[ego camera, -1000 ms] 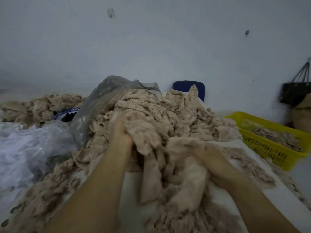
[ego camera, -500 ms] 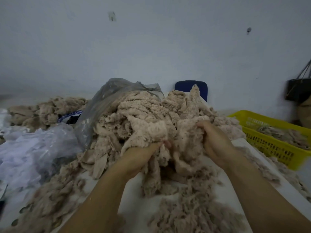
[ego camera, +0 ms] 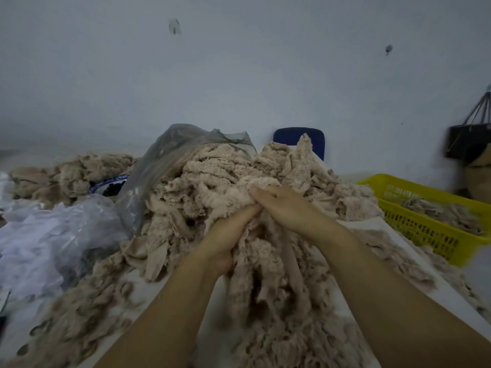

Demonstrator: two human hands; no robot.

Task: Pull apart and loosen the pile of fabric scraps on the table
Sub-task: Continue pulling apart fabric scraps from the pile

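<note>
Both the left grip [ego camera: 225, 239] and right grip [ego camera: 285, 208] clutch the fabric scraps [ego camera: 212, 171].

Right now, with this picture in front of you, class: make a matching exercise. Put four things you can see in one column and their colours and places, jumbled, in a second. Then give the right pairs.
Things
1. basket
2. chair back
3. hanging bag
4. pile of fabric scraps

Colour and place
A. beige, in the middle
B. blue, behind the pile
C. yellow, right of the pile
D. black, by the wall at the far right

Pairs: 1-C, 2-B, 3-D, 4-A
</note>
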